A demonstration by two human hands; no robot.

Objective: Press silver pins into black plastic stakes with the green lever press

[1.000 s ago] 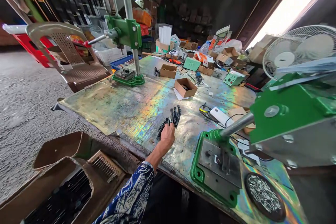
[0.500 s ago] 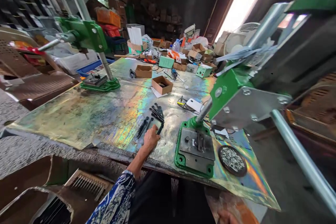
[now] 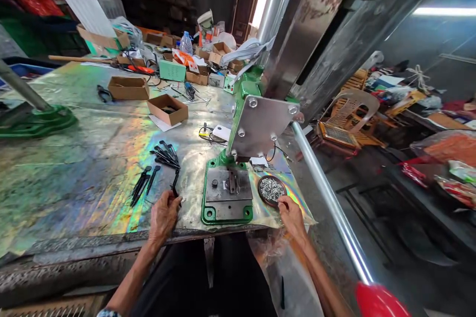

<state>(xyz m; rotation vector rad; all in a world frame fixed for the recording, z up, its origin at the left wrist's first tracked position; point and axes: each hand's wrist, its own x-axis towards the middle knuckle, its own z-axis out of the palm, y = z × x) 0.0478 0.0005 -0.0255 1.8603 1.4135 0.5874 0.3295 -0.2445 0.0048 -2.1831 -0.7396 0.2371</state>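
My left hand point(image 3: 163, 213) rests at the table's near edge, fingers closed on one black plastic piece point(image 3: 174, 185). Just beyond it lie more black pieces, one bunch point(image 3: 165, 154) fanned out and a few point(image 3: 143, 185) to its left. My right hand point(image 3: 291, 212) reaches into the round black dish of small metal pins point(image 3: 271, 189), fingertips pinched at its near rim; what they hold is too small to see. Between my hands stands the green hand press point(image 3: 227, 197) with its grey base plate and steel head.
The press's long steel lever point(image 3: 327, 198) with a red knob runs toward me on the right. Open cardboard boxes point(image 3: 167, 109), pliers, cables and clutter cover the far table. A second green press base point(image 3: 37, 121) stands at left. Plastic chairs point(image 3: 347, 119) stand right.
My view swung right and closer to the press. My left hand drew back from the pile with one black piece. My right hand came into view at the pin dish.
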